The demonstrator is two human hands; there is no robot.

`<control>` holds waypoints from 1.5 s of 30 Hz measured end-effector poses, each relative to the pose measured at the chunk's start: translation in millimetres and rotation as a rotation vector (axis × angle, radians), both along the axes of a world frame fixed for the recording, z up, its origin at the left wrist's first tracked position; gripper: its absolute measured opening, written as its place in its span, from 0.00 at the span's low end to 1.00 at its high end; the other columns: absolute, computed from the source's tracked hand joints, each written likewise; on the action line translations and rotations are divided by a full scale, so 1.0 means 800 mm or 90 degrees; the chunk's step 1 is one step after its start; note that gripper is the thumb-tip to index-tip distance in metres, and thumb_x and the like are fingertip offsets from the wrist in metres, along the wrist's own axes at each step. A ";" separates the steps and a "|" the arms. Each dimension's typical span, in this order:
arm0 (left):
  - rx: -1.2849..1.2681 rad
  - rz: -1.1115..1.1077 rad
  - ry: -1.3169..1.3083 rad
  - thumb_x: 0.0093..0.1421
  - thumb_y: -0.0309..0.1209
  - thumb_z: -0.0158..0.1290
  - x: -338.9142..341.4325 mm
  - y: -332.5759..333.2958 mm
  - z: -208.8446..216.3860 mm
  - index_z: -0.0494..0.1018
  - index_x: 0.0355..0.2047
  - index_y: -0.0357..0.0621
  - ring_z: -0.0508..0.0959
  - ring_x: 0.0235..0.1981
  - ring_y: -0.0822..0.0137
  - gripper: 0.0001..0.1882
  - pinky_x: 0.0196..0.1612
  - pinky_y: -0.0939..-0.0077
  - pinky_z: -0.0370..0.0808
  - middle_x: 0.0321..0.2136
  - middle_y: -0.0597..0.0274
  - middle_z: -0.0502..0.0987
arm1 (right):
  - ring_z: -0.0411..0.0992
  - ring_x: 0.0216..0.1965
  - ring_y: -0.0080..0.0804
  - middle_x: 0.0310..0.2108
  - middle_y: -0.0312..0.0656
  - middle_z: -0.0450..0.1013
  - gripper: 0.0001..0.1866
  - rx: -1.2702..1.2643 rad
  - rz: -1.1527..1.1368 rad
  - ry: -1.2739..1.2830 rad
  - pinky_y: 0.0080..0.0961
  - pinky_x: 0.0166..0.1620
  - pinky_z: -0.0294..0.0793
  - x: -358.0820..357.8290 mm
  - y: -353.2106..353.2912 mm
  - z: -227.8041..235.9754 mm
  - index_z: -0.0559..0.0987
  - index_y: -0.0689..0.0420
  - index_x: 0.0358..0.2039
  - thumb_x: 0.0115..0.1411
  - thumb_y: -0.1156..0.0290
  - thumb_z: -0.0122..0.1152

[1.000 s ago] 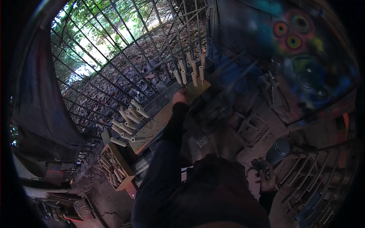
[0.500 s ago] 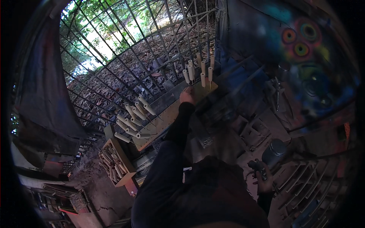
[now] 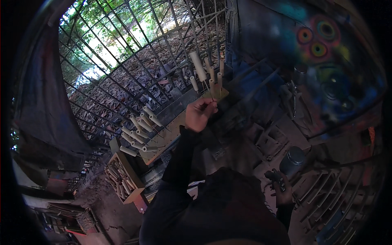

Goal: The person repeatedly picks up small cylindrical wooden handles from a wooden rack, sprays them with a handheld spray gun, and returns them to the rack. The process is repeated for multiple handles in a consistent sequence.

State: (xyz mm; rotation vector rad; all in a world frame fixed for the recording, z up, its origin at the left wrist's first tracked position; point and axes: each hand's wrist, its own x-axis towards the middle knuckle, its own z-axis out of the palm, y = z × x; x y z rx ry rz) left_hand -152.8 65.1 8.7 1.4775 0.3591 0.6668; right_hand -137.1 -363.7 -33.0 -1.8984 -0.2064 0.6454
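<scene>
Our left hand (image 3: pixel 199 115) pinches a thin stick (image 3: pixel 206 87) topped by a pale tube (image 3: pixel 197 65) above the pegged board (image 3: pixel 173 128), our right hand (image 3: pixel 281 188) closed on a dark tool (image 3: pixel 275 179); a careless tilt could bend the stick.

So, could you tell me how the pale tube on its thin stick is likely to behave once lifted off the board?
The pale tube looks top-heavy on its thin stick, so it may wobble. The left hand pinches only the stick's base, so it could tilt. It is probably light.
</scene>
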 end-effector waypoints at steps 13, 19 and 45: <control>0.217 0.249 0.244 0.56 0.28 0.58 0.009 0.101 -0.158 0.75 0.31 0.39 0.78 0.27 0.72 0.06 0.34 0.76 0.74 0.25 0.60 0.79 | 0.75 0.28 0.24 0.33 0.42 0.76 0.23 -0.006 0.043 -0.021 0.20 0.24 0.76 0.003 0.009 0.003 0.69 0.58 0.57 0.60 0.75 0.55; 0.299 0.326 0.306 0.56 0.30 0.58 0.000 0.142 -0.189 0.76 0.31 0.41 0.81 0.29 0.63 0.07 0.36 0.72 0.74 0.26 0.55 0.81 | 0.75 0.28 0.24 0.34 0.42 0.76 0.24 0.010 0.015 -0.006 0.20 0.24 0.76 -0.004 0.000 -0.007 0.68 0.58 0.58 0.61 0.75 0.55; 0.331 0.278 0.367 0.54 0.31 0.56 -0.017 0.182 -0.190 0.78 0.32 0.42 0.81 0.32 0.53 0.08 0.38 0.65 0.75 0.27 0.50 0.80 | 0.75 0.27 0.22 0.35 0.42 0.75 0.23 -0.011 0.004 0.016 0.19 0.24 0.74 -0.009 0.011 0.004 0.68 0.58 0.58 0.61 0.76 0.54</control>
